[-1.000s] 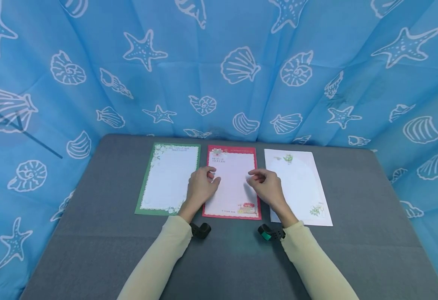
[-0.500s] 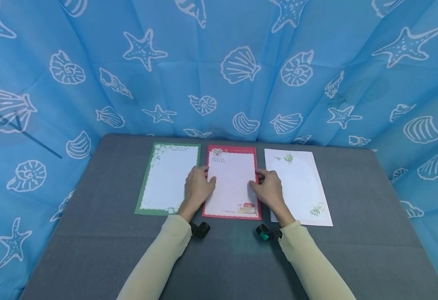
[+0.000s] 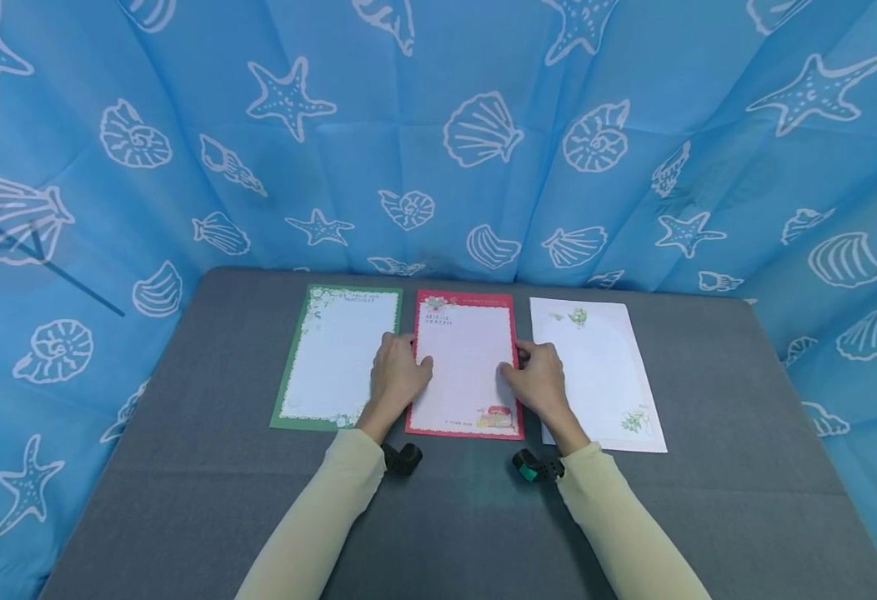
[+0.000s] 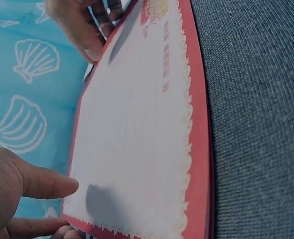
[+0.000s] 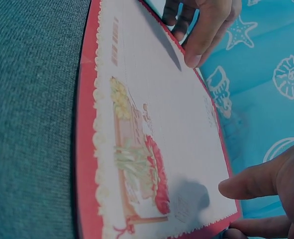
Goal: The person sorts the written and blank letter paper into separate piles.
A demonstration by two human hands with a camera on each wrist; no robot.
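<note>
Red-bordered letter paper lies flat in the middle of the table, with a flower print at top left and a red and yellow drawing at bottom right. At its left edge is my left hand, fingertips down by the edge. My right hand is placed likewise at the right edge. In the left wrist view the left thumb hovers over the paper and casts a shadow on it. The right thumb also stands above the sheet in the right wrist view. Some fingertips are hidden at the edges.
Green-bordered letter paper lies to the left, partly under the left hand. White letter paper with green leaf prints lies to the right. The grey table ends at a blue shell-print curtain.
Both hands have moved outward from above the red-bordered paper and down to its side edges. Over the last half second they have barely moved. The papers have stayed in place.
</note>
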